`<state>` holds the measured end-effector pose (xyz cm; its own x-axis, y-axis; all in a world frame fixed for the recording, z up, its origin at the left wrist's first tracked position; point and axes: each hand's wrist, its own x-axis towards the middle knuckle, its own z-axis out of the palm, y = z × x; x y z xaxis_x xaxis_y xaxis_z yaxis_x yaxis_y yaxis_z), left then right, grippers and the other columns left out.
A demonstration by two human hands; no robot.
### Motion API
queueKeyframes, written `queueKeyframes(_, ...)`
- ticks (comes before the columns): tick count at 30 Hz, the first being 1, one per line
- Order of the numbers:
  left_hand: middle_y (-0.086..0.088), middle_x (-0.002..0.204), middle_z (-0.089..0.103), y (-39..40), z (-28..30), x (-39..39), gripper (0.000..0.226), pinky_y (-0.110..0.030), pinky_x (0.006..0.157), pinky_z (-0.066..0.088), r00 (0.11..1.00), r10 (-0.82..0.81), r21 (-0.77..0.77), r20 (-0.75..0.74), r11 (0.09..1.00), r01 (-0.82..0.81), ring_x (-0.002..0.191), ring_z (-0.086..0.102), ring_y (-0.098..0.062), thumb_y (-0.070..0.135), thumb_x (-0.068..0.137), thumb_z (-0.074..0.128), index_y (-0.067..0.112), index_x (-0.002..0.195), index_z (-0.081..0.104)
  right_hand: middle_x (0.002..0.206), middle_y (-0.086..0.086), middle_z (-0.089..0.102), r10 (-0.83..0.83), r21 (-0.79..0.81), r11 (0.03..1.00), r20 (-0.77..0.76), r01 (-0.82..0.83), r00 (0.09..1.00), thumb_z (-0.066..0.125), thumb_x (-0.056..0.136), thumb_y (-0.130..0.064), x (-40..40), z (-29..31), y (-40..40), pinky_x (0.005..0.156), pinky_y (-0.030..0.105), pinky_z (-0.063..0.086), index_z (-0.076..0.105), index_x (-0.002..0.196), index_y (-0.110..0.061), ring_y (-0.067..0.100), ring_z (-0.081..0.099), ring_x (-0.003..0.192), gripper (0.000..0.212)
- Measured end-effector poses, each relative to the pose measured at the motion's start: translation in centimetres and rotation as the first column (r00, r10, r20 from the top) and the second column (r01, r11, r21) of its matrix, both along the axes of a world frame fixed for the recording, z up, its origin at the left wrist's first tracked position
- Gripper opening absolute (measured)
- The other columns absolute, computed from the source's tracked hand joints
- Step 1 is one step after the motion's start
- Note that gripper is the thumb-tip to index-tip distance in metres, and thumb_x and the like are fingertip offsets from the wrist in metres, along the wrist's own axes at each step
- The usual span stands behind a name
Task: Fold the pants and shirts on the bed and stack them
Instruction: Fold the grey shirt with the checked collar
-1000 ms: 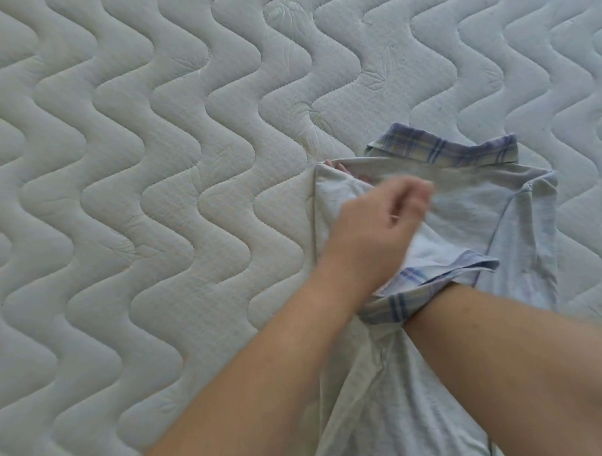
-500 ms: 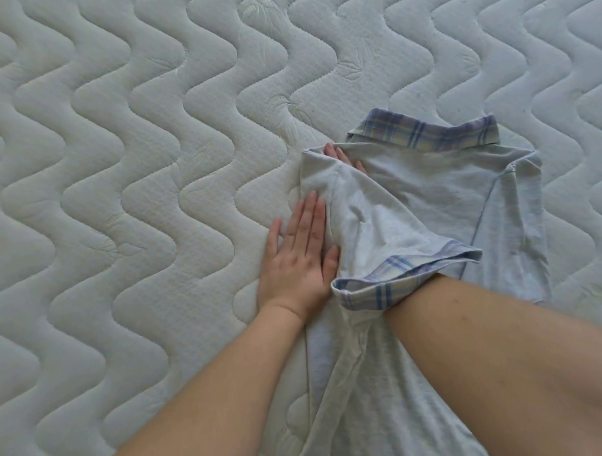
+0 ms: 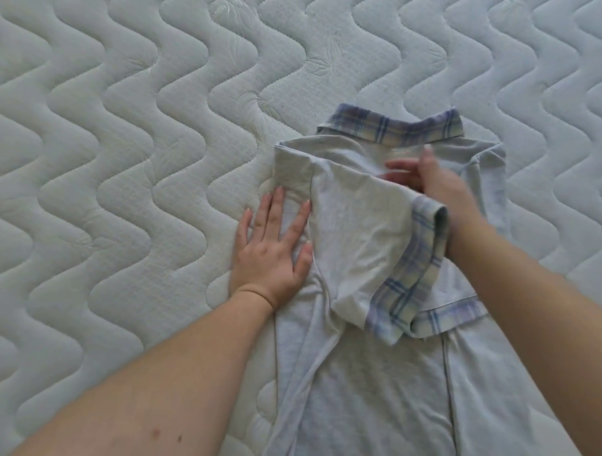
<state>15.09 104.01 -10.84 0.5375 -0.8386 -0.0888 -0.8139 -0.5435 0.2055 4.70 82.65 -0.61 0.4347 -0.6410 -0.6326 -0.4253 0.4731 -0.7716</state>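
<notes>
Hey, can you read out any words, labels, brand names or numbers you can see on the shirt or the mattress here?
None: no word, brand, number or sign can be read in this view.
Shirt: pale fabric with a plaid collar and plaid sleeve cuff; no tag or print shows.
Mattress: only wavy quilting and faint stitched leaf shapes, no lettering.
The left hand and right hand cover parts of the shirt, so a label there could be hidden.

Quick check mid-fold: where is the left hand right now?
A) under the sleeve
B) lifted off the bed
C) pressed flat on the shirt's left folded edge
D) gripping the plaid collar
C: the left hand lies flat, fingers straight, on the folded left edge of the shirt.
</notes>
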Motion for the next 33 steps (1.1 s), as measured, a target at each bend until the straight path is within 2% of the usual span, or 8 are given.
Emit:
queueKeyframes(4, -0.008, 0.166, 0.009, 0.0, -0.3, 0.0, 0.065, -0.047, 0.121, 0.01, 1.0, -0.004, 0.02, 0.031, 1.0, 0.004, 0.152, 0.012, -0.023, 0.052, 0.095, 0.024, 0.035, 0.157, 0.014, 0.119, -0.008, 0.067, 0.359, 0.01, 0.929, -0.265, -0.37, 0.895, 0.039, 0.069, -0.088, -2.0, 2.2, 0.9, 0.085, 0.034, 0.048, 0.064, 0.122, -0.03, 0.016, 0.065, 0.099, 0.083)
queueKeyframes(8, -0.005, 0.166, 0.009, 0.0, -0.5, 0.0, 0.068, -0.047, 0.121, 0.01, 0.999, 0.005, 0.015, 0.032, 1.0, -0.006, 0.152, 0.012, -0.023, 0.052, 0.094, 0.025, 0.03, 0.158, 0.013, 0.106, -0.005, 0.067, 0.401, -0.28, 0.626, -0.685, -0.728, 0.608, 0.069, 0.087, -0.04, -3.2, 1.9, 3.3, 0.079, 0.039, 0.053, 0.055, 0.125, -0.034, 0.02, 0.063, 0.095, 0.041)
queueKeyframes(15, -0.006, 0.165, 0.013, 0.0, -0.6, 0.0, 0.07, -0.048, 0.121, 0.012, 0.998, 0.007, -0.006, 0.058, 1.0, -0.006, 0.152, 0.015, -0.023, 0.051, 0.094, 0.026, 0.026, 0.158, 0.013, 0.096, 0.011, 0.072, 0.145, -0.771, 0.345, -0.52, -0.535, 0.842, 0.071, 0.077, 0.003, -3.7, 1.8, 10.4, 0.078, 0.038, 0.051, 0.067, 0.121, -0.005, 0.032, 0.067, 0.09, 0.045)
queueKeyframes(19, -0.008, 0.165, 0.015, 0.1, -0.7, 0.0, 0.066, -0.047, 0.12, 0.012, 0.999, 0.003, -0.058, 0.052, 0.998, 0.0, 0.151, 0.017, -0.024, 0.05, 0.094, 0.028, 0.032, 0.157, 0.017, 0.139, 0.012, 0.057, 0.218, -0.674, 0.132, -0.696, -0.727, 0.684, 0.049, 0.091, -0.006, -3.1, -0.4, 13.9, 0.112, 0.048, 0.035, 0.058, 0.134, -0.006, 0.031, 0.049, 0.133, 0.044)
queueKeyframes(22, -0.008, 0.164, 0.019, 0.1, -1.0, 0.1, 0.064, -0.048, 0.12, 0.014, 0.998, 0.011, -0.078, 0.065, 0.997, -0.006, 0.151, 0.019, -0.024, 0.047, 0.095, 0.028, 0.029, 0.156, 0.02, 0.161, 0.012, 0.024, 0.327, -0.46, 0.118, -0.819, -0.88, 0.472, 0.02, 0.095, -0.013, -3.2, -2.1, 15.4, 0.121, 0.046, 0.009, 0.03, 0.152, -0.011, 0.029, 0.019, 0.149, 0.058)
queueKeyframes(25, -0.008, 0.163, 0.022, 0.0, -1.1, 0.0, 0.064, -0.049, 0.12, 0.015, 0.998, 0.017, -0.095, 0.068, 0.995, -0.01, 0.15, 0.02, -0.023, 0.044, 0.095, 0.03, 0.027, 0.156, 0.023, 0.163, 0.012, 0.016, 0.357, -0.392, 0.126, -0.839, -0.911, 0.41, 0.034, 0.1, -0.018, -3.7, -3.2, 15.9, 0.121, 0.045, 0.005, 0.023, 0.156, -0.016, 0.03, 0.014, 0.15, 0.057)
queueKeyframes(29, -0.006, 0.163, 0.023, 0.0, -0.8, 0.1, 0.059, -0.047, 0.12, 0.012, 0.999, 0.021, -0.097, 0.049, 0.995, -0.016, 0.15, 0.021, -0.023, 0.041, 0.098, 0.025, 0.028, 0.155, 0.025, 0.142, 0.011, 0.053, 0.318, -0.562, 0.163, -0.748, -0.811, 0.583, 0.067, 0.086, -0.028, -4.1, -2.7, 15.7, 0.107, 0.043, 0.036, 0.057, 0.137, -0.018, 0.028, 0.05, 0.131, 0.052)
queueKeyframes(33, -0.006, 0.164, 0.02, 0.1, -0.4, 0.1, 0.06, -0.047, 0.12, 0.011, 1.0, 0.014, -0.075, 0.01, 0.997, -0.014, 0.151, 0.018, -0.023, 0.048, 0.1, 0.012, 0.028, 0.156, 0.023, 0.153, 0.006, 0.039, 0.295, -0.656, 0.334, -0.61, -0.677, 0.736, 0.041, 0.093, -0.036, -5.6, -1.8, 12.7, 0.115, 0.04, 0.018, 0.044, 0.147, -0.023, 0.024, 0.032, 0.142, 0.055)
